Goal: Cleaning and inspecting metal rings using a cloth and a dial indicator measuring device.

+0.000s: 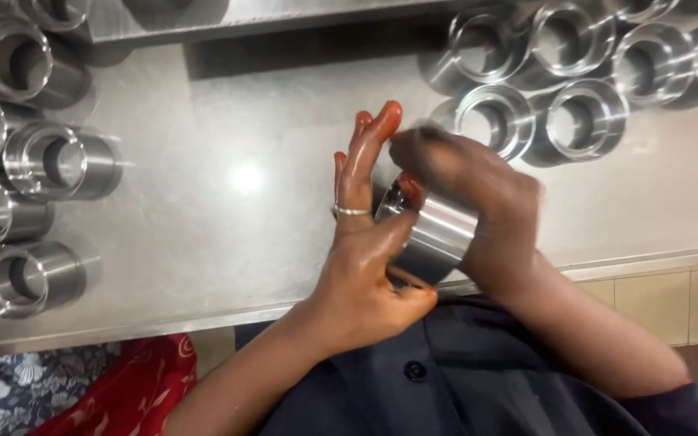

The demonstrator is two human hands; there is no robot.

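Dark shirt fabric (446, 387) fills the near edge. Just above the table's front edge (203, 319), a steel sleeve (434, 234) is cupped by the left hand (361, 266), fingers extended, and gripped from above by the blurred right hand (478, 194). Bare tabletop (244, 178) lies open between sleeve clusters left (34, 161) and right (575, 81).

A single head-worn camera looks steeply down from just above the person's chest, close to both hands at frame centre. It faces a metal surface (228, 234) that fills most of the frame, its near edge crossing the lower part.
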